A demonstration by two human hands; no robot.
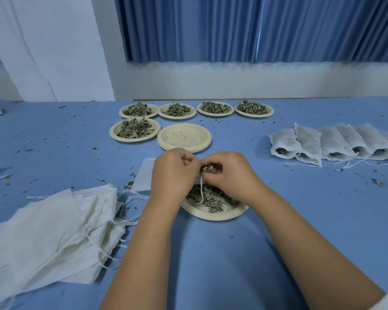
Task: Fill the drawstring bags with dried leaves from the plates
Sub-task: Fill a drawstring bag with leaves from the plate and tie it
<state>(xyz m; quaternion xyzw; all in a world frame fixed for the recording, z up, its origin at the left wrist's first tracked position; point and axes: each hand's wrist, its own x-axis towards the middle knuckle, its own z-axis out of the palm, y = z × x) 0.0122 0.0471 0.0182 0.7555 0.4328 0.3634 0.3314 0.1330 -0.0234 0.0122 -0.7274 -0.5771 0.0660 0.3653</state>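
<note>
Your left hand (173, 173) pinches the bag (199, 178), right hand (231, 173) pinches leaves (207, 168); filled bags (307, 139) at three o'clock, five plates (177, 117) wait at twelve.

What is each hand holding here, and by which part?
The left hand pinches a drawstring bag at its mouth, string dangling over the plate. The right hand pinches a tuft of dried leaves at that opening.

1. legible text, labels, brands, numbers, signs: none.
2. surfaces in view, all plain and unprinted: paper plates (184, 136), drawstring bags (54, 231), blue table cover (300, 220), blue curtain (211, 30).
</note>
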